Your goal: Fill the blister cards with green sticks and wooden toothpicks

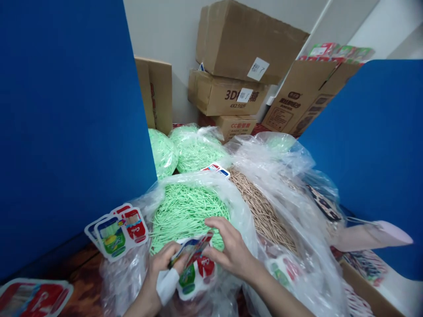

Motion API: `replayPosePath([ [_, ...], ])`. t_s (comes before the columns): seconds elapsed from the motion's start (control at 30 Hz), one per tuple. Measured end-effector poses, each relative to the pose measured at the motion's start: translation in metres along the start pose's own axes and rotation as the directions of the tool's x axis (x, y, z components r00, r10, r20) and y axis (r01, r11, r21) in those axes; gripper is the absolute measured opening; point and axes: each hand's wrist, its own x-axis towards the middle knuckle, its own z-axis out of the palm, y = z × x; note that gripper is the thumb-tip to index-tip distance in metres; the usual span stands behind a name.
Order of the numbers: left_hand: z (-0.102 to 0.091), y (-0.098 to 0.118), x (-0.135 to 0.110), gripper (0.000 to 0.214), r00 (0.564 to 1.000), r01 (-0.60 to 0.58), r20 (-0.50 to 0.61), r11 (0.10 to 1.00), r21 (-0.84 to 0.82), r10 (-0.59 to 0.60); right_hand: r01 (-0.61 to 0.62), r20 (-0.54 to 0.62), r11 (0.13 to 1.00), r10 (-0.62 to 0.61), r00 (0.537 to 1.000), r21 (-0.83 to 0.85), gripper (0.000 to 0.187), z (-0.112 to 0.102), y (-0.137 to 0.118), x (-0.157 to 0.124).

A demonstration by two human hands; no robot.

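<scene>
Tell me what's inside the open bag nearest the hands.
Thin green sticks show at the plastic bag's mouth. The left hand, right hand and printed packets hide parts; deeper layers can't be seen.

Counted: two hands point(233, 253), three stacked boxes point(244, 48), two blue panels point(66, 110), two white stack labels point(258, 69). Held printed packets point(194, 248) too blurry to count, sorry.

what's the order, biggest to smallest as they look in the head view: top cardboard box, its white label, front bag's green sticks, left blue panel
1. left blue panel
2. top cardboard box
3. green sticks, partly hidden
4. white label
</scene>
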Motion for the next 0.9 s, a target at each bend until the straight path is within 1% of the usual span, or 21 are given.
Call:
replayPosePath([
  [0.03,0.001,0.000,0.000,0.020,0.998,-0.056,0.039,0.997,0.051,0.054,0.043,-0.011,0.998,-0.043,0.999,-0.053,0.041,0.002,-0.001,0.001],
  [0.13,0.002,-0.004,-0.001,0.020,0.979,-0.176,0.131,0.971,0.161,0.156,0.154,-0.019,0.973,-0.159,0.987,-0.172,0.044,0.016,-0.004,0.003],
  [0.23,0.002,-0.014,-0.005,0.020,0.953,-0.240,0.247,0.935,0.261,0.176,0.176,-0.047,0.948,-0.195,0.980,-0.264,0.050,0.031,-0.004,0.001],
  [0.3,0.000,-0.022,-0.007,0.019,0.926,-0.283,0.334,0.907,0.313,0.174,0.211,-0.040,0.927,-0.235,0.971,-0.311,0.051,0.038,-0.005,-0.002],
  [0.33,-0.001,-0.026,-0.008,0.019,0.918,-0.293,0.360,0.895,0.335,0.166,0.239,-0.023,0.914,-0.261,0.965,-0.327,0.050,0.040,-0.006,-0.004],
  [0.4,-0.003,-0.030,-0.010,0.023,0.924,-0.282,0.354,0.885,0.371,0.146,0.295,0.034,0.894,-0.302,0.953,-0.336,0.046,0.042,-0.011,-0.006],
  [0.47,-0.004,-0.030,-0.011,0.029,0.951,-0.232,0.283,0.893,0.386,0.125,0.328,0.096,0.901,-0.313,0.945,-0.286,0.037,0.040,-0.017,-0.006],
  [0.5,-0.005,-0.030,-0.012,0.029,0.965,-0.201,0.237,0.905,0.375,0.116,0.327,0.125,0.919,-0.306,0.944,-0.220,0.032,0.038,-0.019,-0.006],
  [0.53,-0.006,-0.028,-0.012,0.029,0.976,-0.169,0.193,0.921,0.350,0.105,0.306,0.147,0.943,-0.288,0.946,-0.127,0.026,0.034,-0.019,-0.005],
  [0.57,-0.008,-0.027,-0.012,0.028,0.984,-0.132,0.155,0.940,0.313,0.087,0.253,0.157,0.967,-0.247,0.956,-0.022,0.021,0.029,-0.016,-0.003],
  [0.6,-0.009,-0.026,-0.012,0.029,0.991,-0.092,0.120,0.959,0.268,0.062,0.164,0.149,0.984,-0.173,0.973,0.072,0.019,0.023,-0.010,-0.002],
  [0.63,-0.011,-0.025,-0.013,0.030,0.995,-0.052,0.093,0.975,0.218,0.032,0.053,0.133,0.989,-0.072,0.989,0.139,0.020,0.017,0.000,0.001],
  [0.67,-0.012,-0.024,-0.013,0.031,0.997,-0.014,0.073,0.986,0.164,0.002,-0.073,0.095,0.985,0.059,0.994,0.158,0.022,0.011,0.012,0.003],
  [0.7,-0.014,-0.023,-0.012,0.032,0.998,0.016,0.058,0.994,0.113,-0.022,-0.192,0.036,0.973,0.189,0.981,0.126,0.023,0.006,0.027,0.005],
  [0.73,-0.015,-0.023,-0.012,0.033,0.998,0.038,0.048,0.997,0.066,-0.041,-0.271,0.000,0.961,0.271,0.963,0.055,0.022,0.002,0.042,0.007],
  [0.77,-0.016,-0.023,-0.012,0.032,0.998,0.051,0.041,0.998,0.024,-0.052,-0.304,0.002,0.952,0.304,0.953,-0.048,0.021,-0.001,0.057,0.010],
  [0.8,-0.016,-0.022,-0.011,0.032,0.998,0.057,0.041,0.998,-0.011,-0.056,-0.302,0.032,0.940,0.311,0.950,-0.161,0.022,-0.003,0.071,0.012],
  [0.83,-0.015,-0.022,-0.011,0.031,0.998,0.057,0.041,0.998,-0.039,-0.056,-0.272,0.080,0.920,0.305,0.949,-0.281,0.023,-0.003,0.082,0.015],
  [0.9,-0.011,-0.020,-0.010,0.030,0.998,0.048,0.037,0.996,-0.072,-0.046,-0.181,0.187,0.848,0.309,0.932,-0.499,0.030,0.000,0.096,0.021],
])
